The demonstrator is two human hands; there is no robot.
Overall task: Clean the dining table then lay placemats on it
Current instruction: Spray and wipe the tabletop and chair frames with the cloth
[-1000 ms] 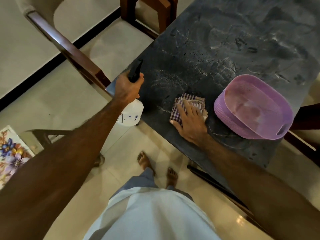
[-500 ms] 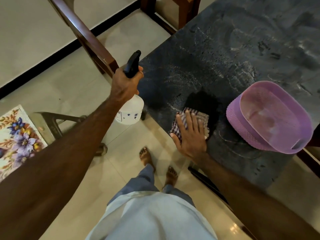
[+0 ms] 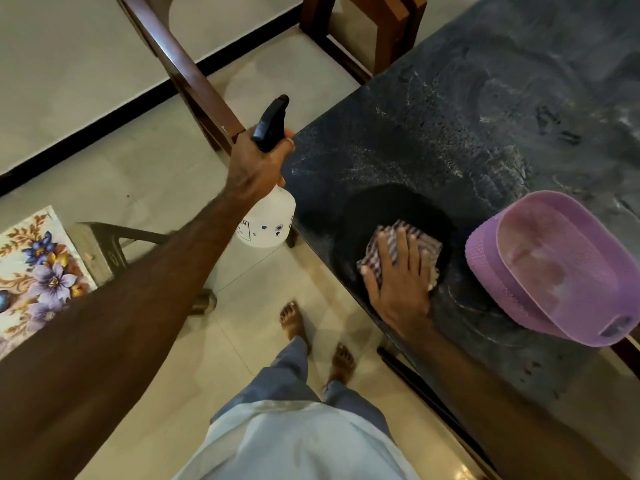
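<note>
While the right hand (image 3: 398, 285) presses flat, fingers straight, on a checked cloth (image 3: 405, 247) at the bench's (image 3: 485, 140) near edge, a purple basket (image 3: 550, 268) sits at its 3 o'clock; farther off at 10 o'clock, the left hand (image 3: 256, 164) grips a white spray bottle (image 3: 266, 216).

Both forearms are bare, with no sleeve visible on either. The left hand (image 3: 258, 164) and right hand (image 3: 398, 285) wear no gloves; no rings or watch can be made out. The person wears a pale, whitish loose cotton-like top (image 3: 294, 441) over grey-blue trousers (image 3: 291, 372) that end at the ankles. The feet (image 3: 292, 322) are bare, without sandals.
</note>
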